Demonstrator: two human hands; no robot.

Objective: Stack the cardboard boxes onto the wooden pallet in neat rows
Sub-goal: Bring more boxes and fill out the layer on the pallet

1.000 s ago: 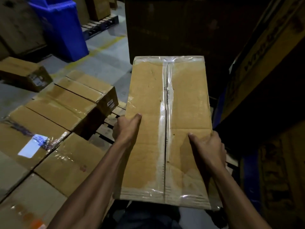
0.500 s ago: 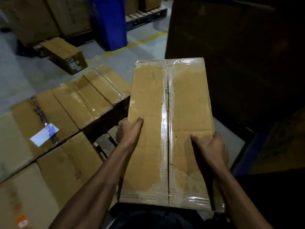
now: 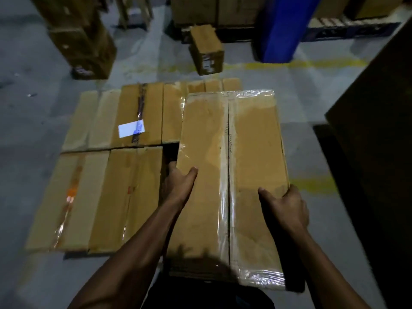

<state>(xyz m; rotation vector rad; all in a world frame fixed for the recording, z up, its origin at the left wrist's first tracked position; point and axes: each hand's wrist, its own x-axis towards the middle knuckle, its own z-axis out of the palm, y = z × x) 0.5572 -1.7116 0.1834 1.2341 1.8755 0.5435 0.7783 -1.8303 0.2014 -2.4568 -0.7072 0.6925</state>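
Observation:
I carry a long cardboard box (image 3: 207,175) with a clear-taped centre seam, held out flat in front of me. My left hand (image 3: 178,186) grips its left edge, thumb on top and fingers under. My right hand (image 3: 287,208) grips the right edge the same way. Below and to the left lies a layer of several cardboard boxes (image 3: 131,192) in rows; one box (image 3: 140,114) bears a white label. The held box hangs over the right end of that layer. A dark gap (image 3: 170,152) shows beside my left hand; the pallet itself is hidden.
A single small box (image 3: 206,49) sits on the grey floor beyond the layer. A stack of boxes (image 3: 82,39) stands at the back left, a blue bin (image 3: 283,27) at the back right. A tall dark stack (image 3: 379,141) rises on the right. Yellow floor lines (image 3: 312,63) cross behind.
My view has swung left, so the layer of boxes now lies squarely ahead. The held box has come over the layer's right end. Both hands keep the same grip.

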